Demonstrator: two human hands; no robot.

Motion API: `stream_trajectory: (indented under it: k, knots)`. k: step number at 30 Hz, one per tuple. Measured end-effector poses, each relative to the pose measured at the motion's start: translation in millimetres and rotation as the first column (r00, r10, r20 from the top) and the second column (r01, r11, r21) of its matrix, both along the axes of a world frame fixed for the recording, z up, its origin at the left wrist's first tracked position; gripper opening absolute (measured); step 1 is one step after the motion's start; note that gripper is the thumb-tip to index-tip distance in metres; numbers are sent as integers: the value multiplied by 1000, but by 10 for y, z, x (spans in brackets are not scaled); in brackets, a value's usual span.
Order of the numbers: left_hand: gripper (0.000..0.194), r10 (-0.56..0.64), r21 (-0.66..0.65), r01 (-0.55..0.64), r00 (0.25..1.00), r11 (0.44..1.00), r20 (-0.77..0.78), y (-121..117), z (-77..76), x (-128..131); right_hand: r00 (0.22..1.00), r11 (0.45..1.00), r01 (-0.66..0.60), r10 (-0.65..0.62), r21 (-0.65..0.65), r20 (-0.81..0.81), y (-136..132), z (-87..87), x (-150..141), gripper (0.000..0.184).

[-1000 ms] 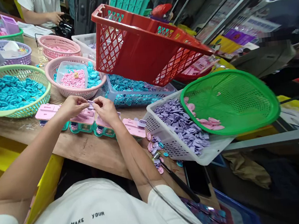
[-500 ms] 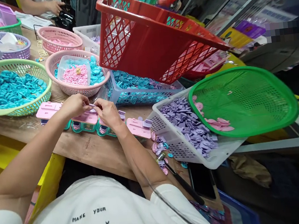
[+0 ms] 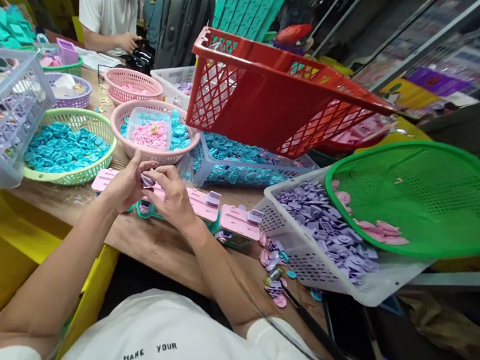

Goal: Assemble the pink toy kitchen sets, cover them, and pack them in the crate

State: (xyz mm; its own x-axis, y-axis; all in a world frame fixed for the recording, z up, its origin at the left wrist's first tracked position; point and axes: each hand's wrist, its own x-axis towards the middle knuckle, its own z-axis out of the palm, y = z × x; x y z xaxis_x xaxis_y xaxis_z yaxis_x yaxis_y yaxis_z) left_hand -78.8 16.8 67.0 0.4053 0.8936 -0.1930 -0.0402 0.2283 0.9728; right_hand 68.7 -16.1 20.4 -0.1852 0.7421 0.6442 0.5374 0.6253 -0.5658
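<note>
A small purple plastic piece [image 3: 147,180] is between my two hands, partly hidden by the fingers. My left hand [image 3: 130,184] grips it from the left with bent fingers. My right hand [image 3: 172,194] pinches it from the other side. Both are just above a row of toy pieces with flat pink tops [image 3: 238,222] and teal bodies along the table's near edge. Upright purple parts [image 3: 213,199] sit on the right-hand ends of the two rightmost tops. My hands and forearms cover the middle of the row.
A white crate [image 3: 294,254] of purple parts stands right, with a green basket [image 3: 437,198] tilted on it. Behind are a red basket [image 3: 252,100], a pink basket [image 3: 150,152] and a light green basket [image 3: 70,177]. A hammer [image 3: 308,319] and phone [image 3: 350,329] lie front right. Another person [image 3: 107,22] sits opposite.
The camera view has shifted, so the scene sits lower and further right. My hands have turned about the purple piece, and its flat side shows more now.
</note>
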Motion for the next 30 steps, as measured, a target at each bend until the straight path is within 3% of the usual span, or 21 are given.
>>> stream_trajectory:
  k: [4, 7, 10, 12, 17, 21, 23, 26, 30]
  knots:
    - [71, -19, 29, 17, 999, 999, 41, -38, 50, -315, 977, 983, -62, 25, -175, -210, 184, 17, -185, 26]
    - [56, 86, 190, -64, 991, 980, -107, 106, 17, -631, 936, 941, -192, 91, -279, -339, 420, 11, -277, 32]
    - [49, 336, 425, -177, 880, 888, -335, 298, -44, -875, 976, 925, -177, 120, -336, -182, 654, 4, -375, 26]
    - [43, 403, 502, -140, 789, 853, -464, 386, -87, -938, 996, 931, -87, 80, -355, -33, 768, -14, -433, 20]
    - [36, 323, 487, 26, 717, 873, -617, 429, -190, -832, 999, 919, -28, 43, -393, 29, 869, -120, -493, 19]
    - [33, 320, 468, 43, 676, 882, -664, 468, -240, -737, 993, 942, 33, 7, -333, 119, 856, -152, -480, 21]
    - [31, 287, 437, 41, 700, 898, -654, 510, -247, -725, 981, 958, 56, 0, -283, 196, 845, -131, -479, 20]
    - [29, 226, 379, 34, 750, 925, -621, 573, -248, -736, 956, 976, 11, 54, -218, 287, 840, -88, -494, 21]
    - [22, 201, 325, 44, 706, 945, -679, 620, -241, -755, 920, 978, -92, 155, -186, 360, 849, -71, -515, 22]
